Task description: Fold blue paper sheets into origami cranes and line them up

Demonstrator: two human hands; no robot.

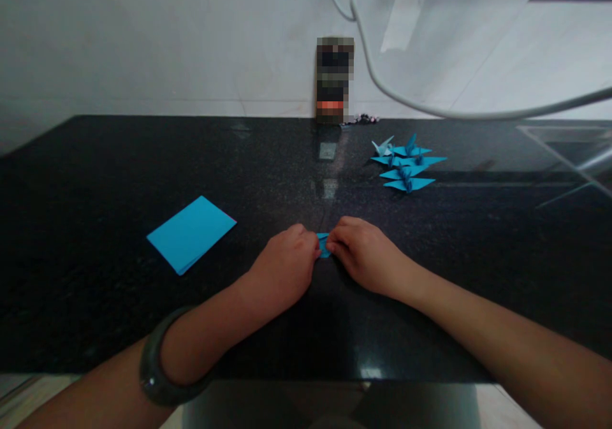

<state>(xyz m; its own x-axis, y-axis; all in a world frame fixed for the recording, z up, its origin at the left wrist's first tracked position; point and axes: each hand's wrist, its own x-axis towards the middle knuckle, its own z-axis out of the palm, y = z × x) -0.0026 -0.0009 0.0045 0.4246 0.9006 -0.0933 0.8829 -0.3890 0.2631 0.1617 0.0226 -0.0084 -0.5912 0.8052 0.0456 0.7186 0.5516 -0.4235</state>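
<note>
Between my two hands, low on the dark tabletop, is a small piece of folded blue paper (324,245). My left hand (290,258) grips its left side, fingers curled in and mostly hiding that edge. From the other side my right hand (362,250) pinches the paper between thumb and fingers. Only the middle strip of the paper shows, so its full shape is hidden. Several folded paper cranes (408,167), most of them blue and one paler, stand together beyond my right hand. Left of my left hand lies a stack of blue paper sheets (191,234).
A phone-like upright object (332,81), its front blurred, leans against the pale wall, with a beaded string (366,119) beside it. A white cable (406,102) loops across the upper right. The polished black table (296,346) ends at a front edge near me.
</note>
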